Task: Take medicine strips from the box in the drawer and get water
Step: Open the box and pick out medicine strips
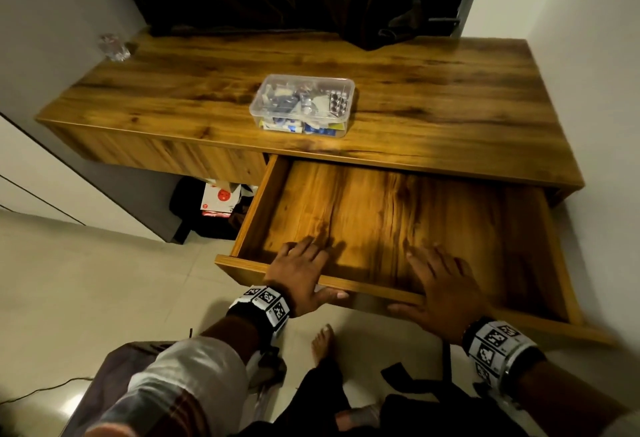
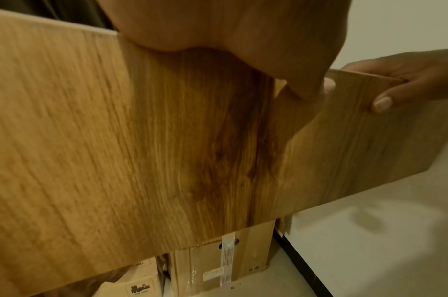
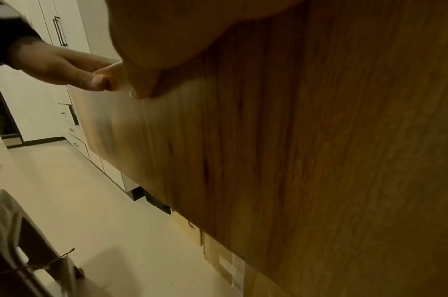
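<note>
A person stood at a wooden desk (image 1: pixel 433 97) with both hands on the front panel of its pulled-out drawer (image 1: pixel 381 208). The left hand (image 1: pixel 301 273) lay over the panel's top edge near its left end, fingers spread and reaching into the drawer, thumb on the outer face. The right hand (image 1: pixel 440 287) gripped the same edge further right in like fashion, fingers splayed inside, thumb pressed against the front; the wrist views showed each thumb on the panel's outer face. Both wrists wore marker bands. The clear box (image 1: pixel 302 105) of medicine strips sat on the desk, behind the drawer's left half. A glass (image 1: pixel 114 46) stood at the desk's far left corner.
</note>
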